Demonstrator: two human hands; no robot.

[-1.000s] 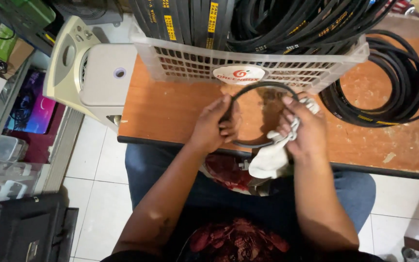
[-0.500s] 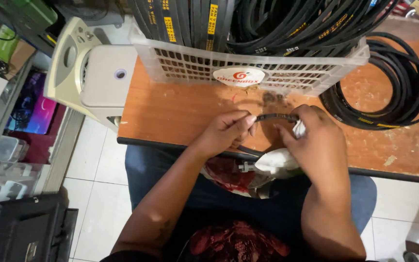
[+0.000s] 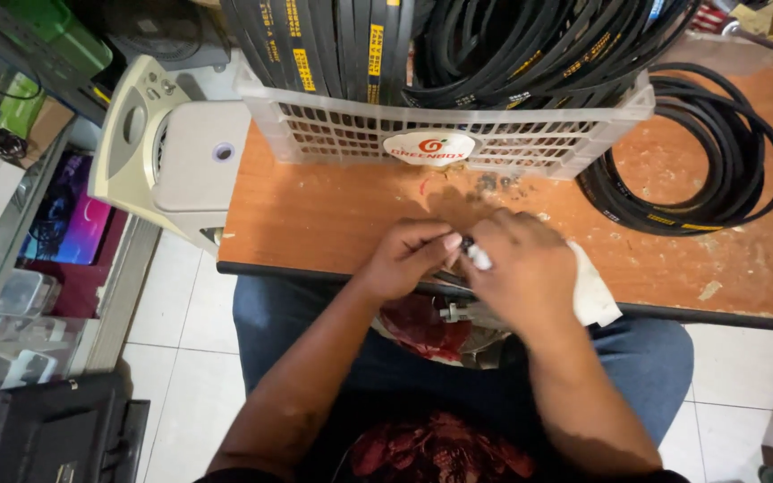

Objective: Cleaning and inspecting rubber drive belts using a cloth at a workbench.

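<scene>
Two hands meet at the near edge of a wide orange-brown counter (image 3: 333, 215), the largest thing in view, its top scuffed and speckled with pale marks. Along its far side stands a white slotted plastic basket (image 3: 530, 143) packed with upright black rubber belts (image 3: 458, 45), probably stood on edge so that many fit and any one can be drawn out from above. To the right of the basket, flat on the wood, lies a coil of black belts (image 3: 700, 170), well apart from the hands. Off the counter's left end sits a cream-coloured plastic appliance (image 3: 172, 152), tilted over the tiled floor (image 3: 172, 331). Nearer the person, a white cloth (image 3: 594, 291) is draped over the counter edge just beside the right hand (image 3: 525, 268), within easy reach, seemingly for wiping. That hand is curled shut, knuckles up, and its fingers (image 3: 485, 234) close over a small dark and white piece (image 3: 474, 253), which sits right at the counter edge between both hands; what exactly it is cannot be told, since the fingers hide most of it. The left hand (image 3: 404, 261) comes in from the other side, fingertips pinched on the same piece, so the two grips seem to steady it from both ends. Below the edge, on the lap, a red bundle (image 3: 418, 326) shows partly.
</scene>
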